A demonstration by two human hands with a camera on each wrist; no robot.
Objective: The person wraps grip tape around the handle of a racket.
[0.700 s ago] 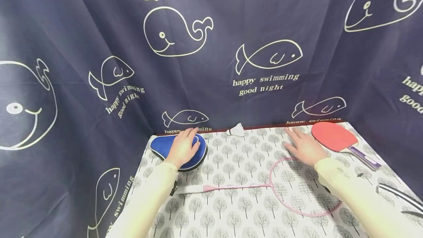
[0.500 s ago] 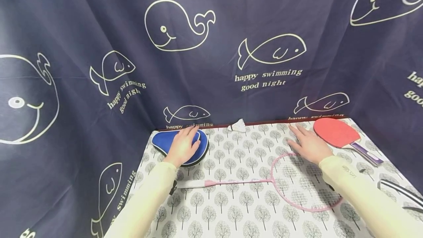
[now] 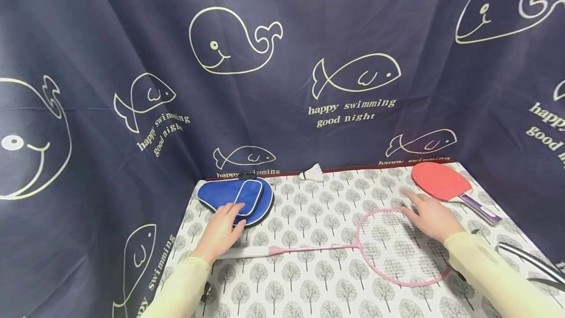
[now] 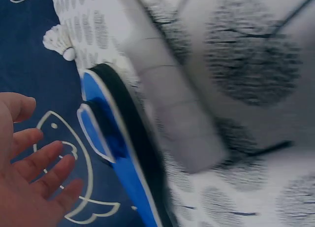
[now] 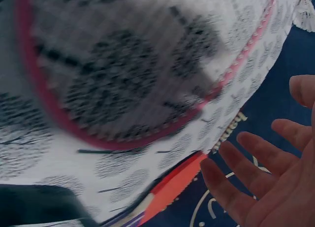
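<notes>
On the tree-print tablecloth (image 3: 309, 278), far left, the blue paddle case (image 3: 236, 199) lies flat at the back edge, and the left hand (image 3: 220, 232) hovers at its near rim with fingers straight and spread, gripping nothing (contact with the case unclear). Centre: white shuttlecock (image 3: 312, 173) by the backdrop; pink badminton racket (image 3: 353, 247) lying flat, handle pointing left. Right hand (image 3: 430, 217), fingers extended and empty, sits over the racket head's far rim, near the red table-tennis paddle (image 3: 439, 182).
</notes>
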